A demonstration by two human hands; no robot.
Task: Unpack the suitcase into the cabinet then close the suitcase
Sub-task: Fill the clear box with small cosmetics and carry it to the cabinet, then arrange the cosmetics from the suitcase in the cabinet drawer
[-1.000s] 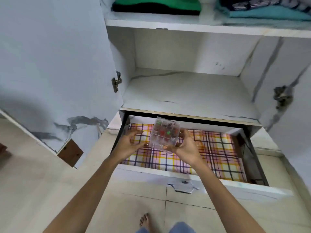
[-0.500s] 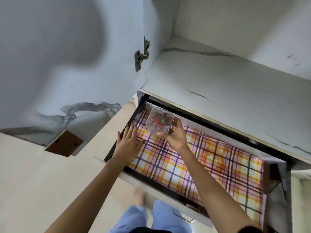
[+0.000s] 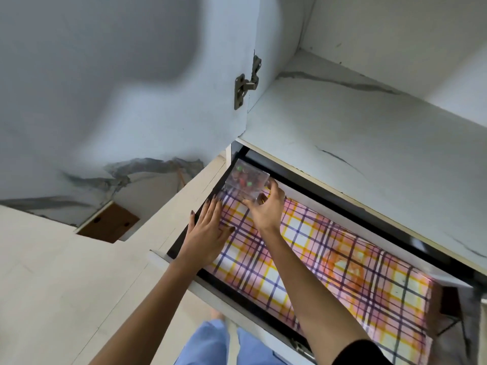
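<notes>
L hand [image 3: 208,233] lies flat, fingers straight, on plaid liner [image 3: 342,272] just beside the grip. R hand [image 3: 266,209] has fingers curled round clear box [image 3: 246,180], holding it at far-left corner of drawer [image 3: 237,299]. Step: stowing box. Next, prob.: lower it flat, then let go.

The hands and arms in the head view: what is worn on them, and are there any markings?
Both forearms are bare, with no watch or bracelet. The left hand has dark-painted nails. A black sleeve starts high on the right arm.
</notes>
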